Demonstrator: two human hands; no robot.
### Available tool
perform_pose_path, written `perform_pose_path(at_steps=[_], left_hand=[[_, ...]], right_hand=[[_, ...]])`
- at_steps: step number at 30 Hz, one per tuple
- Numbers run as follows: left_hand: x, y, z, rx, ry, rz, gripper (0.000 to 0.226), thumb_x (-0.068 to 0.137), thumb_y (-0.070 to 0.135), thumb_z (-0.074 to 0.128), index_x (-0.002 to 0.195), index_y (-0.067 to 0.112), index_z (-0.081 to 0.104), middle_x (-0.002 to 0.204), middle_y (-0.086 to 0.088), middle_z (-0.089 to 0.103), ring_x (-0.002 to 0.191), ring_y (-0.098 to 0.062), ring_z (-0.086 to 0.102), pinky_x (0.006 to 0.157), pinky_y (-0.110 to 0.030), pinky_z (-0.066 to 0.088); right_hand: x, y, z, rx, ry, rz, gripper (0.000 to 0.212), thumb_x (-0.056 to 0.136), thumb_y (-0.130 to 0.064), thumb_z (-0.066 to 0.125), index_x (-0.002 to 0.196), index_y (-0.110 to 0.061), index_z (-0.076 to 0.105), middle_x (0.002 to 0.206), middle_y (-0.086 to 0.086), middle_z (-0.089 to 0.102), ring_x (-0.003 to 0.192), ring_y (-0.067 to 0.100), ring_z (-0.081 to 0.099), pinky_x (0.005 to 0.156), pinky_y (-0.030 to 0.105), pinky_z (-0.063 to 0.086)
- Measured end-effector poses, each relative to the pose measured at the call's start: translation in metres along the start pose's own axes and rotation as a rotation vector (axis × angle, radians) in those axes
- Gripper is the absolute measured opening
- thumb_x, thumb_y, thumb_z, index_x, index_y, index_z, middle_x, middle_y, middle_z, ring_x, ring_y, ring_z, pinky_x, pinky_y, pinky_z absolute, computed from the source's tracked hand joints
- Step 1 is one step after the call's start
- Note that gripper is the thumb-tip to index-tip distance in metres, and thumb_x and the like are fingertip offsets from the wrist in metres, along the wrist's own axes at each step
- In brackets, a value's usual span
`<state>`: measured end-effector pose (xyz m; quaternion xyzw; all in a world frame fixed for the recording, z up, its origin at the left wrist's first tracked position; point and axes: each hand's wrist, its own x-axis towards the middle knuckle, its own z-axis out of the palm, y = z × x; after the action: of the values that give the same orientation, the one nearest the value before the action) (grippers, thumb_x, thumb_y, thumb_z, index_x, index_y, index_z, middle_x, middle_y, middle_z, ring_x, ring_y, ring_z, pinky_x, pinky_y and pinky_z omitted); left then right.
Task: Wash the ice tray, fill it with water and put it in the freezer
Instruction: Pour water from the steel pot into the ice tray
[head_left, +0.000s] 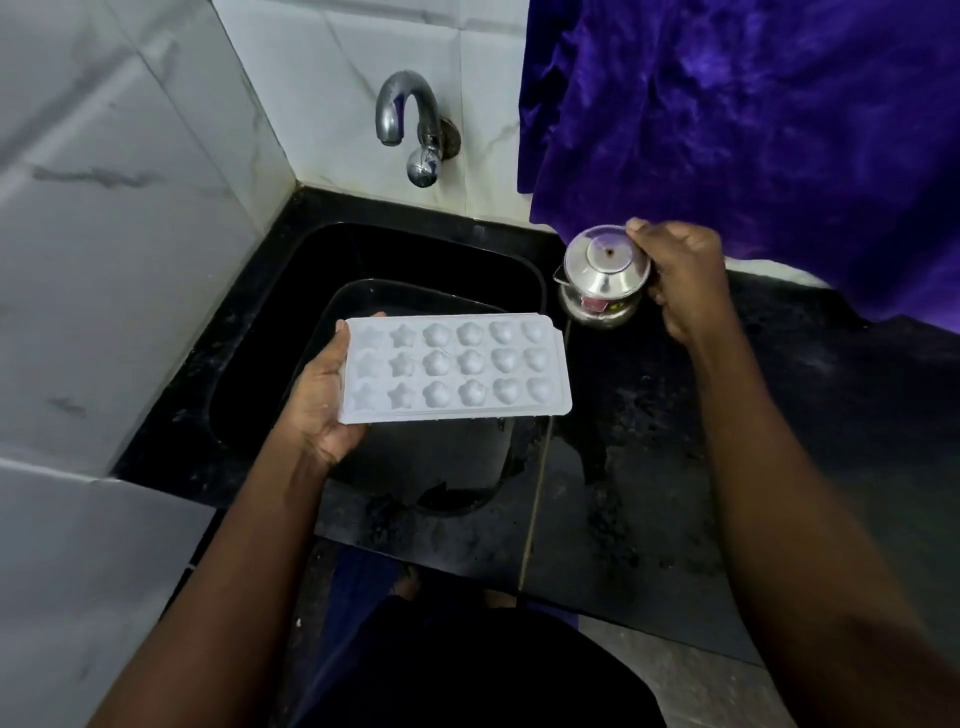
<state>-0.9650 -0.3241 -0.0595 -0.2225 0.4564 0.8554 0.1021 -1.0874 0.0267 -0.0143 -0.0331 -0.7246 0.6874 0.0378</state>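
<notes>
A white plastic ice tray (457, 366) with star, flower and heart shaped wells is held level over the black sink (291, 291). My left hand (324, 402) grips its left short edge, thumb on top. My right hand (680, 275) is closed around a small lidded steel pot (602, 278) that has a spout on its left side and stands on the black counter (675, 441) just right of the sink. A chrome tap (408, 124) comes out of the tiled wall above the sink; no water runs from it.
A dark tub (405, 467) sits in the sink under the tray. White marble tiles (104, 208) cover the left and back walls. A purple cloth (753, 119) hangs at the back right over the counter. The counter surface looks wet.
</notes>
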Motion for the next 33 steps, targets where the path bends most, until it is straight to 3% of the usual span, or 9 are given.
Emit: perform_pose_path(at_steps=[2,4,8,14,17,22,33], left_hand=[[-0.003,0.001,-0.003,-0.011,-0.004,0.004,0.050,0.111,0.055,0.040,0.127,0.023,0.076,0.138,-0.012,0.072,0.120,-0.029,0.074,0.089,-0.046,0.065],[-0.005,0.003,-0.008,-0.013,-0.003,0.010,0.050,0.110,0.055,0.042,0.134,0.021,0.070,0.141,-0.013,0.070,0.122,-0.031,0.072,0.091,-0.048,0.064],[-0.012,0.004,-0.011,-0.001,-0.001,0.006,0.051,0.110,0.057,0.042,0.127,0.024,0.077,0.139,-0.012,0.072,0.121,-0.030,0.073,0.091,-0.047,0.064],[-0.017,0.008,-0.009,0.005,0.002,0.022,0.048,0.110,0.056,0.042,0.130,0.024,0.072,0.138,-0.010,0.072,0.118,-0.028,0.075,0.092,-0.046,0.064],[-0.017,0.008,-0.007,-0.009,0.002,0.019,0.051,0.110,0.056,0.041,0.120,0.025,0.080,0.136,-0.010,0.074,0.116,-0.028,0.075,0.090,-0.045,0.065],[-0.018,0.007,-0.007,-0.007,-0.021,0.012,0.050,0.111,0.056,0.041,0.120,0.025,0.080,0.136,-0.010,0.073,0.117,-0.028,0.075,0.090,-0.046,0.065],[-0.016,0.005,-0.010,-0.012,-0.035,0.006,0.047,0.110,0.056,0.042,0.129,0.026,0.073,0.139,-0.009,0.072,0.120,-0.028,0.074,0.095,-0.048,0.061]], right_hand=[[-0.006,-0.004,0.005,-0.027,-0.060,-0.033,0.035,0.097,-0.023,0.072,0.067,-0.005,0.067,0.064,0.000,0.064,0.058,0.010,0.056,0.055,0.021,0.044],[-0.011,-0.005,0.009,-0.090,-0.108,-0.054,0.045,0.096,-0.021,0.074,0.053,-0.019,0.058,0.059,-0.001,0.055,0.058,0.012,0.050,0.061,0.025,0.045],[-0.016,-0.012,0.013,-0.199,-0.152,-0.087,0.057,0.094,-0.023,0.077,0.052,-0.020,0.038,0.051,-0.007,0.036,0.051,0.011,0.034,0.057,0.031,0.036],[-0.019,-0.031,0.014,-0.336,-0.184,-0.183,0.060,0.093,-0.028,0.077,0.061,0.004,0.038,0.057,0.010,0.037,0.055,0.021,0.034,0.055,0.034,0.034],[-0.020,-0.039,0.015,-0.415,-0.202,-0.228,0.059,0.094,-0.027,0.076,0.061,0.003,0.037,0.057,0.011,0.036,0.051,0.017,0.033,0.052,0.029,0.032],[-0.020,-0.045,0.016,-0.481,-0.233,-0.259,0.060,0.093,-0.032,0.076,0.059,-0.002,0.037,0.057,0.011,0.035,0.055,0.024,0.032,0.053,0.042,0.033],[-0.022,-0.063,0.012,-0.486,-0.211,-0.319,0.059,0.094,-0.028,0.076,0.057,-0.005,0.036,0.051,0.001,0.034,0.049,0.014,0.031,0.050,0.028,0.030]])
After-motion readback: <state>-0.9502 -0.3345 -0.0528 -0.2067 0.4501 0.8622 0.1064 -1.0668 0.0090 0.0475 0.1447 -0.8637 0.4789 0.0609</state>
